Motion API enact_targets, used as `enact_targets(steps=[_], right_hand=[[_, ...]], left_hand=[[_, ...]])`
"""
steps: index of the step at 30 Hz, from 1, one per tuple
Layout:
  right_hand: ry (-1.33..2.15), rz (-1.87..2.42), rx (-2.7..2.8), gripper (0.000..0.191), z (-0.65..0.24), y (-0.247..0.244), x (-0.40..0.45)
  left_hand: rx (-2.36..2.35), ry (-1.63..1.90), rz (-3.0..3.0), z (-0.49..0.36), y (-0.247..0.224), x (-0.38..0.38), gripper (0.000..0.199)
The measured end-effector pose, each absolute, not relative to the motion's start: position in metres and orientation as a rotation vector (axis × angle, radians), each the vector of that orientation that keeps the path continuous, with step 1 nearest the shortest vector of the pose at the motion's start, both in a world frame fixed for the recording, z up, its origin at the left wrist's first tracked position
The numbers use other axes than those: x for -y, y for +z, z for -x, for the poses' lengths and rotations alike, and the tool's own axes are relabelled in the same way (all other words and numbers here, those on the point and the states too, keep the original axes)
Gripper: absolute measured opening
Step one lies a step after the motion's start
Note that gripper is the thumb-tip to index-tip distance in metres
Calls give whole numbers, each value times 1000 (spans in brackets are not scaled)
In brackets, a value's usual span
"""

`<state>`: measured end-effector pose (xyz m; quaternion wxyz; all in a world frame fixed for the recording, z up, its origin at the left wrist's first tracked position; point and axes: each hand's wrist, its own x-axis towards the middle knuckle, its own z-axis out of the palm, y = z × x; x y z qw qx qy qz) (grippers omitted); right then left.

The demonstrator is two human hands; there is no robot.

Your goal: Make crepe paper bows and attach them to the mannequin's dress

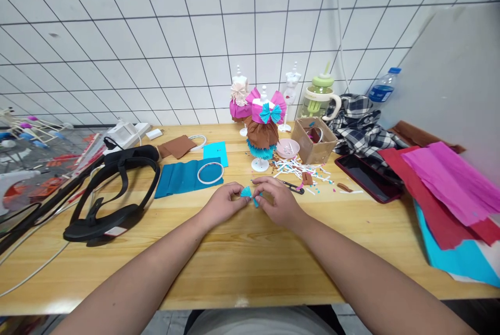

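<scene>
Blue paper (246, 192) in front of the brown-skirted mannequin (263, 134): left hand (224, 202) and right hand (279, 203) pinch it, fingertips nearly closed; light pressure should prevent tearing.

We can pass toward ourselves over bare tabletop (250, 267); ahead of our right hand (282, 203), the dressed mannequin (262, 132) blocks us; leftward, the black headset (105, 224).

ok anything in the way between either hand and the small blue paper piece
Nothing visible: the left hand and right hand both pinch the small blue piece. The black tool lies beyond the right hand, not between.
</scene>
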<state>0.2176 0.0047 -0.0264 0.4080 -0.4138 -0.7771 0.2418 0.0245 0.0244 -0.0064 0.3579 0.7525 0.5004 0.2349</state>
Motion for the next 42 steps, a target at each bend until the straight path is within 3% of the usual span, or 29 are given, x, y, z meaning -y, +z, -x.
enact_targets(steps=[18,29,42], right_hand=[[466,967,2022,15,-218,-26,-6],[598,986,1980,14,-215,-21,-2],[429,925,2010,29,-218,-23,-1]], left_hand=[[-1163,673,-1756,-20,-11,-27,31],[-1178,706,-1860,-23,-2,-25,30],[-1122,741,-1466,-22,-5,-23,30]])
